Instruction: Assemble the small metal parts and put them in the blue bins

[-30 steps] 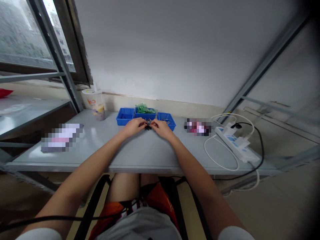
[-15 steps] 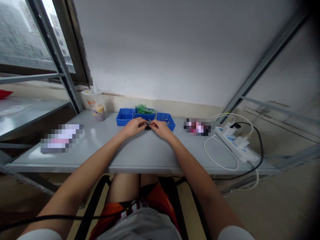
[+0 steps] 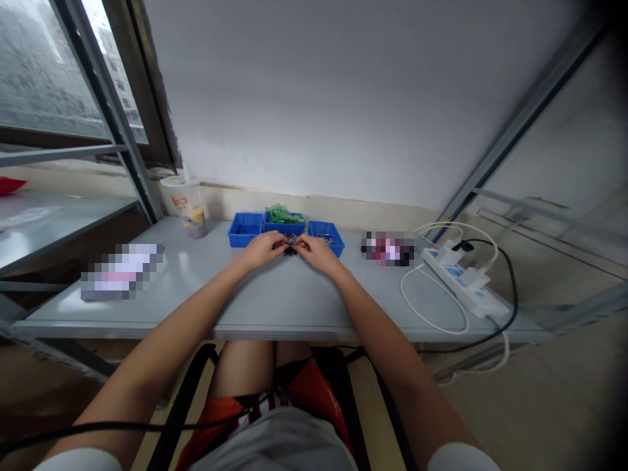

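Clip [image 3: 291,246], small and dark, stayed pinched between my left hand [image 3: 265,248] and right hand [image 3: 318,251]; nothing had shifted on the surface [image 3: 275,301].

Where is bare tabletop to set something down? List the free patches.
Bare: the table between the hands and its near edge; also between the cup and left hand. Crowded: blue bins behind the hands, power strip and cables at right.

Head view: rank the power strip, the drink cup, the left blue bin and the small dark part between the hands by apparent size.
1. power strip, though nearer the camera
2. drink cup
3. left blue bin, close to the cup, so unsure
4. small dark part
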A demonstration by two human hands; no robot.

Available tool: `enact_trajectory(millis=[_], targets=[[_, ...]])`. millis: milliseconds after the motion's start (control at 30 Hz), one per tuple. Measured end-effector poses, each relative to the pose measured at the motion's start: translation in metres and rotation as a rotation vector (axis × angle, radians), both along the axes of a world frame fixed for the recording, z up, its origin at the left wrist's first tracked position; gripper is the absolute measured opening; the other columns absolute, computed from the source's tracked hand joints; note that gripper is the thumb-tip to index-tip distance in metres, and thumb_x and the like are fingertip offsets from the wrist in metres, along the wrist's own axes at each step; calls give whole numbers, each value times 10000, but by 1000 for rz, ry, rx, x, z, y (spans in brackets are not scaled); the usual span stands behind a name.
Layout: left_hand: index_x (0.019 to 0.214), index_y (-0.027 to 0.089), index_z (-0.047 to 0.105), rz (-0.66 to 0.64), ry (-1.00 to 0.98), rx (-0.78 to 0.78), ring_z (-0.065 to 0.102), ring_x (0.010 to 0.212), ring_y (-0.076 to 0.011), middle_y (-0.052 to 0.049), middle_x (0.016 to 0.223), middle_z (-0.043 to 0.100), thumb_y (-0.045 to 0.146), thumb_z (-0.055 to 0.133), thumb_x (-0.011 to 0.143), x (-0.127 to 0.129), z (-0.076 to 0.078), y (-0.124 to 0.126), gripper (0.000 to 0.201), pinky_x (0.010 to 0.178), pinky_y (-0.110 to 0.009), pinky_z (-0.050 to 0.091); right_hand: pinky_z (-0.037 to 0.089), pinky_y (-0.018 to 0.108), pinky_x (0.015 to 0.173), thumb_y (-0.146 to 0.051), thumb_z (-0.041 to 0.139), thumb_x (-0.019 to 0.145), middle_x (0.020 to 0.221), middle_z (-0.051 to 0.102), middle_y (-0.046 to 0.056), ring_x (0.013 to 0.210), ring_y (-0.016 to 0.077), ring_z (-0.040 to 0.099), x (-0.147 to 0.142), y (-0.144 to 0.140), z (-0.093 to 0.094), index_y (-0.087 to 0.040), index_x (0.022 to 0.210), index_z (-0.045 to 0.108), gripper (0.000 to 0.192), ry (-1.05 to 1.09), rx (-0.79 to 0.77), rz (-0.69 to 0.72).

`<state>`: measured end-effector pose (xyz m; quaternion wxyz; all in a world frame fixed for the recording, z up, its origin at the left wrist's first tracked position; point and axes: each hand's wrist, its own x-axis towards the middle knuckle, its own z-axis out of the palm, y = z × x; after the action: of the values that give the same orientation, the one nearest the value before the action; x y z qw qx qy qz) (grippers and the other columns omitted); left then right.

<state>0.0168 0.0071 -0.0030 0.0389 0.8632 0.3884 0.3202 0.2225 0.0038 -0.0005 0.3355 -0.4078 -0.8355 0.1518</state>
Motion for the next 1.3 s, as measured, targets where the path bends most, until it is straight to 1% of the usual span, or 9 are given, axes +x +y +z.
enact_trajectory(millis=[267, 367, 467, 600, 733, 900, 1100, 1300], targets=[[964, 184, 667, -32, 1, 3, 584, 799, -168, -46, 894, 646, 235, 552, 849, -1, 1, 0, 170, 712, -271, 436, 359, 212, 626, -278, 532, 875, 718, 631, 4, 648, 122, 541, -1, -4, 2, -178, 935, 632, 153, -48, -3, -5], [964, 187, 665, -29, -2, 7, 585, 804, -168, -45, 893, 644, 240, 544, 851, 0, 1, -1, 175, 711, -268, 437, 364, 214, 646, -276, 501, 893, 743, 636, 10, 658, 122, 543, -1, -4, 2, -181, 943, 638, 174, -64, 9, 9], [972, 188, 661, -11, -6, -1, 588, 803, -170, -44, 898, 646, 259, 541, 850, 0, 0, -1, 185, 702, -265, 437, 369, 218, 671, -269, 490, 900, 774, 648, 18, 681, 125, 551, 0, -4, 2, -181, 926, 644, 179, -71, 31, 26], [1004, 186, 659, 19, -20, -30, 586, 772, -171, -50, 901, 651, 324, 541, 862, 0, 1, -2, 231, 680, -269, 437, 364, 215, 664, -266, 495, 897, 774, 653, 20, 678, 125, 549, 0, -2, 1, -184, 915, 649, 175, -71, 39, 5], [975, 192, 680, 24, -4, -30, 587, 783, -177, -52, 879, 650, 358, 499, 897, 0, 1, -3, 258, 689, -274, 431, 356, 213, 645, -267, 506, 890, 761, 652, 15, 660, 122, 544, 0, 0, 0, -182, 919, 651, 171, -56, 47, -9], [972, 194, 680, 10, -8, -31, 585, 777, -172, -48, 876, 648, 340, 497, 901, 0, 0, -2, 245, 697, -273, 431, 358, 213, 644, -272, 519, 882, 754, 653, 12, 660, 120, 548, 1, -1, 1, -179, 922, 654, 169, -41, 52, -5], [962, 185, 662, 5, -18, -17, 583, 790, -172, -48, 897, 646, 291, 544, 861, 0, -1, 1, 188, 695, -269, 430, 362, 214, 644, -260, 544, 866, 761, 660, 18, 671, 123, 554, 0, -2, 1, -177, 929, 656, 152, -36, 23, -7], [948, 182, 647, -2, -10, -8, 573, 774, -164, -35, 874, 637, 260, 556, 838, -1, -3, 4, 162, 689, -260, 427, 371, 205, 652, -251, 556, 862, 764, 664, 13, 681, 120, 563, 1, 0, -1, -176, 928, 653, 140, -22, 22, 8]])
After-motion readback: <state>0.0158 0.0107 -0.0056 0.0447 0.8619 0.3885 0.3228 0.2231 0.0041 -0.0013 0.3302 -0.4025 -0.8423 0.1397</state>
